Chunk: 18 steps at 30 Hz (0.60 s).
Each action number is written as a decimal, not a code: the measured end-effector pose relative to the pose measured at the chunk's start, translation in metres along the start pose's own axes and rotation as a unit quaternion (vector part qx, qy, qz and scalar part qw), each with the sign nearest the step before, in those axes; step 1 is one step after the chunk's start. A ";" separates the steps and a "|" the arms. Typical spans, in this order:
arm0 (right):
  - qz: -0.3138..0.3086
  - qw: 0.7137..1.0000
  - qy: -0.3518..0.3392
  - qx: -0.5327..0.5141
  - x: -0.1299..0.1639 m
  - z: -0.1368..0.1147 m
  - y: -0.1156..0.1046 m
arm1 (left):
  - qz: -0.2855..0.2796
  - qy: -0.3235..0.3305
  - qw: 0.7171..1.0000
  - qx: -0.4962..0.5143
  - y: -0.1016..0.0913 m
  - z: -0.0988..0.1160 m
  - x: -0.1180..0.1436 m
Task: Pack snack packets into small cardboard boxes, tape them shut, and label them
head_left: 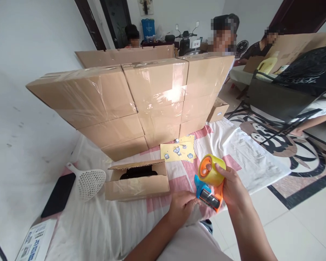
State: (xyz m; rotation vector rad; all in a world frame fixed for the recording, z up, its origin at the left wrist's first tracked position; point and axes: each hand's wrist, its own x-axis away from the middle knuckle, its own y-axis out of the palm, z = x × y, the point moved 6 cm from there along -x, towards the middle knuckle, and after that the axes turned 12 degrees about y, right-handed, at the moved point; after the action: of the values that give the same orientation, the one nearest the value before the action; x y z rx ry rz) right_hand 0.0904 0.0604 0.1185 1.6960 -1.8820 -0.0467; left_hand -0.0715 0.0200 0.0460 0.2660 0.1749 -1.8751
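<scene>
Tape dispenser with a yellow roll, held over the near edge of the cloth. The right hand grips it, thumb on the roll; the left hand is bunched at the blue end, its hold on any tape indiscernible. An open carton stands at left.

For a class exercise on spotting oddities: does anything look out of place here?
Perhaps the perforated paddle, lying left of the open box: it seems unrelated to that or to the tape dispenser in the right hand. Nothing visible looks spilled or damaged.
</scene>
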 end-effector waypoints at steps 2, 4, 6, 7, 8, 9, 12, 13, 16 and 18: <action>0.047 0.997 -0.064 0.010 0.007 -0.004 -0.006 | -0.006 -0.011 1.000 0.011 0.002 -0.004 0.004; 0.113 0.977 -0.173 0.060 0.016 -0.015 -0.011 | -0.008 -0.032 0.999 0.030 0.005 -0.007 0.008; 0.155 0.943 -0.265 0.131 0.025 -0.025 -0.010 | -0.012 -0.053 0.997 0.054 0.008 -0.008 0.011; 0.161 0.929 -0.293 0.157 0.027 -0.028 -0.009 | -0.015 -0.062 0.996 0.065 0.010 -0.008 0.012; 0.158 0.922 -0.310 0.172 0.029 -0.030 -0.007 | -0.016 -0.069 0.995 0.075 0.011 -0.008 0.012; 0.150 0.918 -0.320 0.178 0.029 -0.032 -0.005 | -0.016 -0.075 0.994 0.083 0.012 -0.009 0.012; 0.131 0.924 -0.323 0.156 0.029 -0.033 -0.002 | -0.008 -0.086 0.991 0.098 0.012 -0.011 0.010; 0.110 0.938 -0.297 0.141 0.026 -0.031 0.000 | -0.009 -0.087 0.991 0.101 0.012 -0.012 0.010; -0.005 0.991 -0.104 0.088 0.008 -0.011 0.011 | -0.030 -0.078 0.992 0.099 0.012 -0.013 0.011; -0.052 0.997 0.013 0.056 0.000 0.004 0.017 | -0.039 -0.068 0.993 0.090 0.009 -0.012 0.012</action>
State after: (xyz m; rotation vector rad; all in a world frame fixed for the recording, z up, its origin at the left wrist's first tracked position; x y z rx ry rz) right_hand 0.0734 0.0620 0.1218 1.8599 -1.8051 0.0398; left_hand -0.0654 0.0090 0.0315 0.2569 -0.0787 -1.9822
